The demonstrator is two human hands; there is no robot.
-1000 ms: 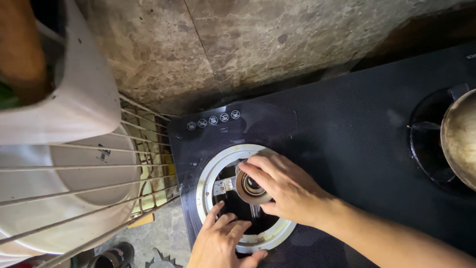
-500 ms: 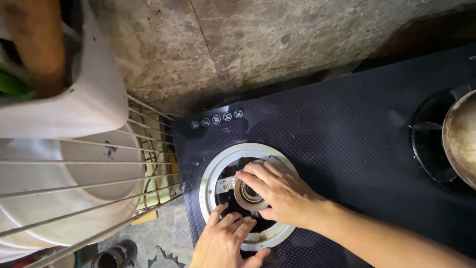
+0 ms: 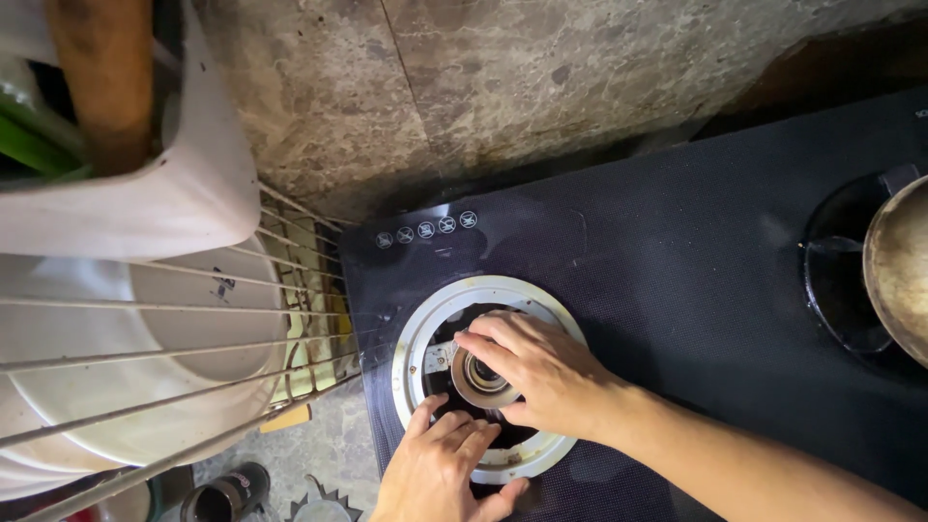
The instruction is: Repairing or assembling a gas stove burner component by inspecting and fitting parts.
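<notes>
A black glass gas hob (image 3: 657, 261) lies below me. Its left burner has a pale metal ring (image 3: 437, 311) around a dark well. My right hand (image 3: 537, 371) reaches in from the lower right, and its fingers grip the round metal burner head (image 3: 479, 377) at the well's centre. My left hand (image 3: 437, 468) comes up from the bottom edge. Its fingertips rest on the ring's near inner rim, just below the burner head.
A wire dish rack (image 3: 164, 319) with white plates (image 3: 135, 387) stands at the left. Above it is a white holder (image 3: 145, 193) with a wooden handle. A metal pan (image 3: 899, 271) sits on the right burner. A mottled stone wall (image 3: 541, 87) runs behind.
Both hands stay at the burner; the right fingers have shifted slightly around the burner head. The view has moved a little.
</notes>
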